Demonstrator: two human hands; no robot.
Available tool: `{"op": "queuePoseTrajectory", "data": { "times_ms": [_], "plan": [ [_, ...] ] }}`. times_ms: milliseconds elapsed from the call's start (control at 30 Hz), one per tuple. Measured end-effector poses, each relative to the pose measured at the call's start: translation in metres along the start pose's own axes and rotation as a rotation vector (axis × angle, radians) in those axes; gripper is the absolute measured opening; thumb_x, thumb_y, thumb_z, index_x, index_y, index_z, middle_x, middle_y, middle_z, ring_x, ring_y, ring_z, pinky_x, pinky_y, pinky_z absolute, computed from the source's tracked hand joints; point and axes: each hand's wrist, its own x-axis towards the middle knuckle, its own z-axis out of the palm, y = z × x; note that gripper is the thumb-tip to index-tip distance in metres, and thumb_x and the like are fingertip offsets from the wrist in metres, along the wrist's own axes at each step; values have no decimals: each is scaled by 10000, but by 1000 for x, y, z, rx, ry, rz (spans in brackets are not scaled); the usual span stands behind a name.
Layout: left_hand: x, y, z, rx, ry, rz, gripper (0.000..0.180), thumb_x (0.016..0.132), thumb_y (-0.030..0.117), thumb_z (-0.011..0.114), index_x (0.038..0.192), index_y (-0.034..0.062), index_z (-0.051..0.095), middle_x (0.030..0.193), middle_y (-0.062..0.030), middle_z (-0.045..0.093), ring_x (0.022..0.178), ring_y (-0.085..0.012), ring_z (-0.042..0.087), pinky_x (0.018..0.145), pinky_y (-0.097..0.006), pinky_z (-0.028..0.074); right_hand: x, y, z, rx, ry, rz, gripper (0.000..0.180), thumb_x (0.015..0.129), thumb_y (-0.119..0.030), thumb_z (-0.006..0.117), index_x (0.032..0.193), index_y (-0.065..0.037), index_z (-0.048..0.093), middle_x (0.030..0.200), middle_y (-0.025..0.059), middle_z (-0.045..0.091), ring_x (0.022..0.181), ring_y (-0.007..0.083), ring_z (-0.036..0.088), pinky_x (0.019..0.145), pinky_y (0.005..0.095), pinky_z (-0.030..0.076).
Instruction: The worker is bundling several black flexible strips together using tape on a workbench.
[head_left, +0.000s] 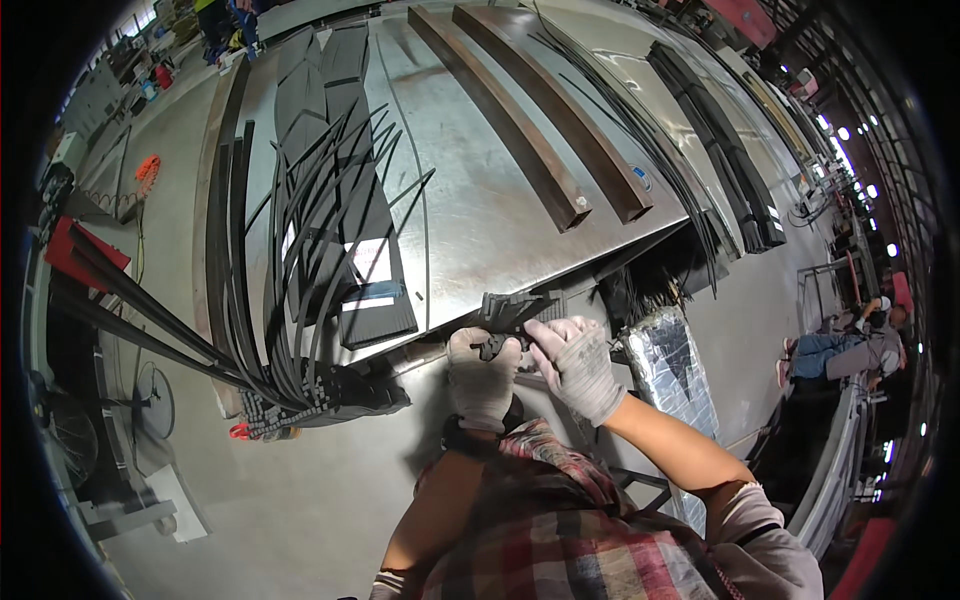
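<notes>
Both of my hands wear pale, smudged work gloves at the near edge of the metal table. My left hand (pixel 480 380) is closed around a small cluster of black strip ends (pixel 492 346). Beside it, my right hand (pixel 580 366) has its fingers bent and pressed together at the same cluster; what they grip is hidden. Just beyond my fingers, a dark ridged bundle (pixel 515 307) lies against the table edge. Left of my hands, a large bunch of long black flexible strips (pixel 290 375) droops over the edge.
The metal table (pixel 460 200) carries two brown steel beams (pixel 545 185), flat black packs (pixel 375 240) with labels, and more black strips at right. A foil-wrapped block (pixel 675 370) stands right of me. A person (pixel 850 350) sits farther right. A fan (pixel 155 400) stands left.
</notes>
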Motion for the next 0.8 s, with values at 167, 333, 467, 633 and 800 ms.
{"op": "queuePoseTrajectory", "data": {
  "times_ms": [167,333,467,633,800],
  "plan": [
    [-1,-5,4,7,-5,2,334,706,179,736,924,-9,568,902,-120,584,861,-250,577,812,-354,479,16,11,-1,-105,-243,73,157,855,-226,642,966,-117,665,828,72,613,806,271,596,729,408,437],
    [-1,-11,5,40,24,108,387,738,116,725,1029,-28,514,874,-102,639,752,-144,615,695,-291,519,32,11,-15,-46,-476,89,156,846,-234,618,919,-113,684,828,107,629,808,306,638,734,446,504],
    [-7,-2,2,83,-12,23,401,721,151,747,1012,-21,532,889,-106,626,782,-167,610,723,-309,514,45,15,-21,-30,-574,96,183,859,-256,612,928,-105,688,867,119,658,856,318,646,778,438,514],
    [-14,1,0,209,-4,71,376,707,163,757,975,-8,556,903,-110,612,829,-203,594,769,-337,501,75,23,-28,-124,-842,67,276,878,-329,600,864,-77,713,856,160,688,849,343,660,758,443,517],
    [-15,0,0,261,12,106,374,693,173,751,964,0,560,912,-117,599,872,-237,579,820,-350,482,78,21,-23,-234,-894,-143,305,835,-343,636,810,-52,721,809,164,688,811,358,662,720,438,516]
  ]
}}
